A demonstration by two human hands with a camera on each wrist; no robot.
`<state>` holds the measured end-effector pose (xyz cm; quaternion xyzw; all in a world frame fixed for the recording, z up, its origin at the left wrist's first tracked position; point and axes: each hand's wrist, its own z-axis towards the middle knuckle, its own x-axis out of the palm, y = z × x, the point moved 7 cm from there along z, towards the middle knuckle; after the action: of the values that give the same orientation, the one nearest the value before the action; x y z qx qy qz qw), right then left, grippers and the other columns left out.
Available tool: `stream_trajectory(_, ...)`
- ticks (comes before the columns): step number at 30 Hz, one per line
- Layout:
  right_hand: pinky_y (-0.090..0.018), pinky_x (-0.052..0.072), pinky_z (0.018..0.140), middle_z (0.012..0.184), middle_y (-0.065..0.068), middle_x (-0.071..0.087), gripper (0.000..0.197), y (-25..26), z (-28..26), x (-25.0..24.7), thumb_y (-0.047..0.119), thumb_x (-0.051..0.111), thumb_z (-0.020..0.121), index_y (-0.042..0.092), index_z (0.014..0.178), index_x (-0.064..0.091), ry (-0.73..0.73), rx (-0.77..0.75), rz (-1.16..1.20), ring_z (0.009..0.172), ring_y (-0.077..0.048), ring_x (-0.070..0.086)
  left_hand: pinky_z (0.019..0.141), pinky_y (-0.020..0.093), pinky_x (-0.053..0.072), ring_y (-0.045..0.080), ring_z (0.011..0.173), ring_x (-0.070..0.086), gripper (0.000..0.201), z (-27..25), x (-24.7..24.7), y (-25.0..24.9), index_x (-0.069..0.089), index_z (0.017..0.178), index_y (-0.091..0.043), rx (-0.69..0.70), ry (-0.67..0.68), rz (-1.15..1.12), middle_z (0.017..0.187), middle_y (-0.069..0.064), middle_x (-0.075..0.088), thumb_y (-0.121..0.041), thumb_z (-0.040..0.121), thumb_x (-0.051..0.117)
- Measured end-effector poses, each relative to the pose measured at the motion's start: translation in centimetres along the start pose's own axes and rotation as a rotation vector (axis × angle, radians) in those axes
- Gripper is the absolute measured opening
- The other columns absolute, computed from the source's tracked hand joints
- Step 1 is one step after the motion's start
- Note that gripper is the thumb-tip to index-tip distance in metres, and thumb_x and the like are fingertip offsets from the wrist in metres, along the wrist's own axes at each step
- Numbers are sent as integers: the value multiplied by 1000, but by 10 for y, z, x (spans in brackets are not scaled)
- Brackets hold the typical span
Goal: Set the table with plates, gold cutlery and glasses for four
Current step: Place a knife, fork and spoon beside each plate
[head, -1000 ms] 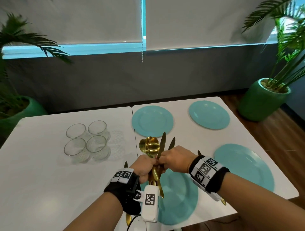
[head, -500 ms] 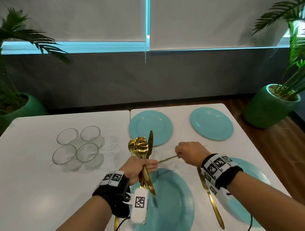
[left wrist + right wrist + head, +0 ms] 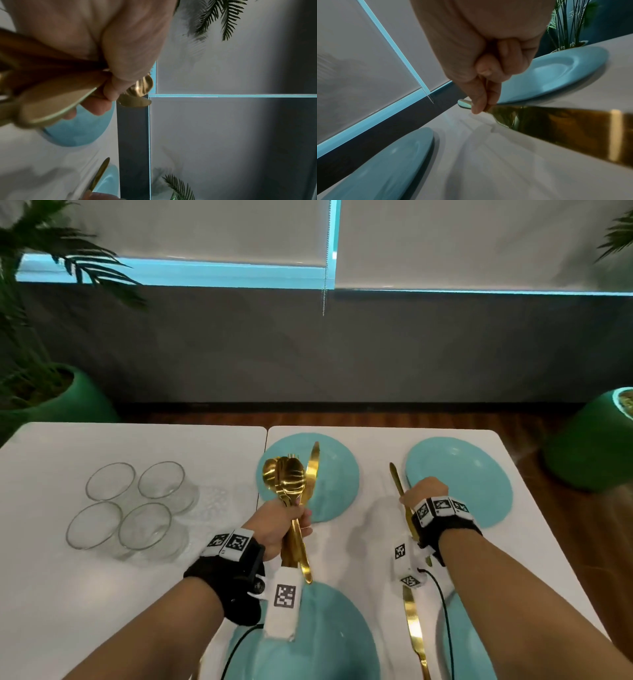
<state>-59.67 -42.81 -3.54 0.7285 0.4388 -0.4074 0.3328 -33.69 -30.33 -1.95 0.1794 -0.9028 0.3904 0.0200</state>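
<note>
My right hand [image 3: 424, 493] is clenched round a gold knife [image 3: 397, 479], pinching it low over the counter [image 3: 137, 594] just left of the far right plate [image 3: 460, 474]; its long axis runs away from me, one end pointing toward the window wall, roughly parallel to that plate's left edge. In the right wrist view the fingers [image 3: 481, 94] press the metal close to the counter, though I cannot tell whether it touches yet. My left hand [image 3: 279, 525] grips the remaining bundle of gold cutlery [image 3: 291, 487], spoons, a fork and a knife upright, above the far left plate [image 3: 339, 477]. Another knife [image 3: 414, 631] already lies between the two near plates. The four glasses [image 3: 130, 508] wait clustered well to the left. I judge the right hand, being nearer, needs only to lower and let go.
</note>
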Motion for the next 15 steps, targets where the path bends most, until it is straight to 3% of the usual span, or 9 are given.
stream_trajectory(2, -27, 48, 80, 105, -11, 67, 26, 8, 8, 2, 19, 66, 86, 0, 103, 64, 13, 2, 42, 106, -27, 63, 71, 32, 51, 17, 67, 54, 16, 8, 4, -10, 51, 86, -9, 17, -2, 4, 74, 7, 55, 0, 95, 43)
stream_trajectory(4, -27, 48, 76, 92, -9, 67, 15, 15, 15, 3, 17, 62, 87, 3, 83, 63, -16, -11, 69, 102, -27, 65, 69, 31, 51, 17, 66, 54, 17, 15, 7, -16, 51, 85, -10, 35, -3, -6, 73, 7, 54, 1, 96, 42)
stream_trajectory(6, -29, 50, 79, 99, -11, 68, 30, 21, 22, 5, 12, 58, 89, 7, 61, 47, -41, -28, 88, 101, -28, 65, 71, 30, 50, 17, 66, 53, 18, 21, 8, -20, 52, 84, -8, 50, -11, -17, 73, 8, 54, 3, 95, 42)
stream_trajectory(7, -30, 51, 80, 103, -13, 68, 32, 23, 26, 6, 11, 56, 89, 7, 60, 45, -59, -37, 98, 100, -28, 65, 71, 29, 49, 17, 67, 53, 18, 24, 9, -21, 52, 84, -8, 57, -18, -19, 74, 8, 54, 4, 95, 42)
stream_trajectory(12, -28, 52, 83, 93, -8, 65, 24, 33, 43, 11, 9, 49, 93, 5, 70, 56, -72, -68, 143, 101, -25, 65, 72, 27, 50, 16, 69, 54, 16, 35, 7, -20, 52, 85, -5, 60, -20, -13, 77, 9, 55, 4, 94, 44)
stream_trajectory(15, -25, 50, 85, 113, -6, 62, 22, 37, 45, 12, 8, 43, 96, 10, 97, 65, -72, -65, 302, 108, -21, 61, 73, 28, 49, 17, 70, 55, 15, 39, 9, -23, 51, 86, -6, 84, -7, 1, 77, 9, 54, 4, 94, 43)
